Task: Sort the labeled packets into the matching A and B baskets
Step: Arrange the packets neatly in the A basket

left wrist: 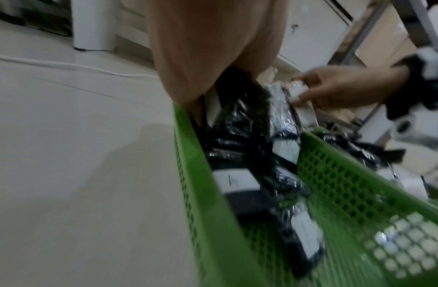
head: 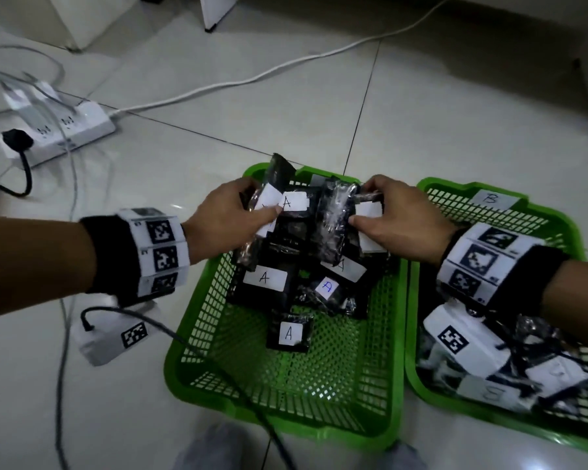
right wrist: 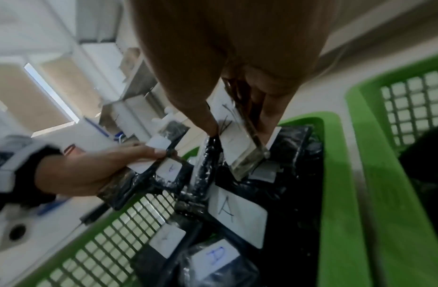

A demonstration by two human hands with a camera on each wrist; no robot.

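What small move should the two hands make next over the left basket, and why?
Probably lower and let go. The left hand and right hand each pinch a black packet above the left green basket, whose visible labels all read A; the right hand's packet label also looks like an A in the right wrist view. The B basket isn't the match.

White power strip (head: 62, 130), cables on tiled floor (head: 286, 106)

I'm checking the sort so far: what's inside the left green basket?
The left green basket holds black packets; five white labels read A, such as the nearest packet. Both hands, left and right, each grip a packet at the far end. Packets lower in the pile are covered.
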